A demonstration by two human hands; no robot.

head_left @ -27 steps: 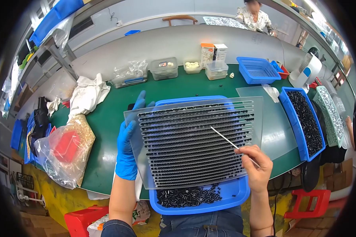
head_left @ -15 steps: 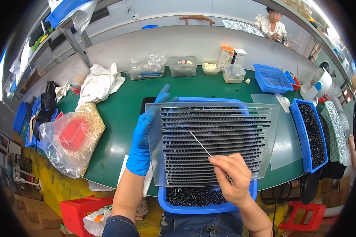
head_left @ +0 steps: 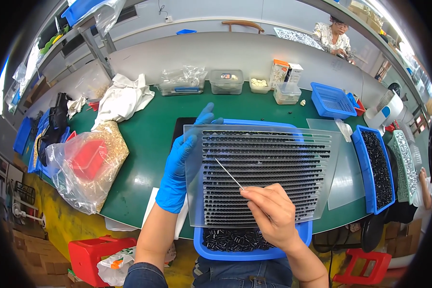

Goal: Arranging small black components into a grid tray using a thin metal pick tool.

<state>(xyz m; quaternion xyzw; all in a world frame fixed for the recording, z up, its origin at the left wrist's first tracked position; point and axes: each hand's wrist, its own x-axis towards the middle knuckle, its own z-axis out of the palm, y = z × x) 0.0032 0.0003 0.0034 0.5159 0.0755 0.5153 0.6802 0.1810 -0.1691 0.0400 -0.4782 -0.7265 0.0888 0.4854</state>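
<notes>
My left hand (head_left: 176,165), in a blue glove, grips the left edge of a clear slotted plate (head_left: 195,192). The plate's many crosswise slots hold rows of small black cylindrical pieces. Bare, my right hand (head_left: 272,215) pinches a thin pale rod (head_left: 230,174) between thumb and fingers. The rod slants up and left across the plate, its tip over the left part of the upper-middle rows. Whether the tip touches a piece cannot be told. Beneath the plate is a blue tray (head_left: 303,242) with loose black pieces (head_left: 237,239) in its near end.
At right stands a long blue bin (head_left: 391,201) of black pieces beside a pale green tray (head_left: 404,165). A blue basket (head_left: 332,102) and clear boxes (head_left: 226,86) line the back. To the left lie a plastic bag (head_left: 72,187) and white cloth (head_left: 122,103). Another person sits beyond the partition.
My right hand has shifted left and slightly up, carrying the rod's tip left along the rows. My left hand still holds the plate, and the whole view has shifted slightly.
</notes>
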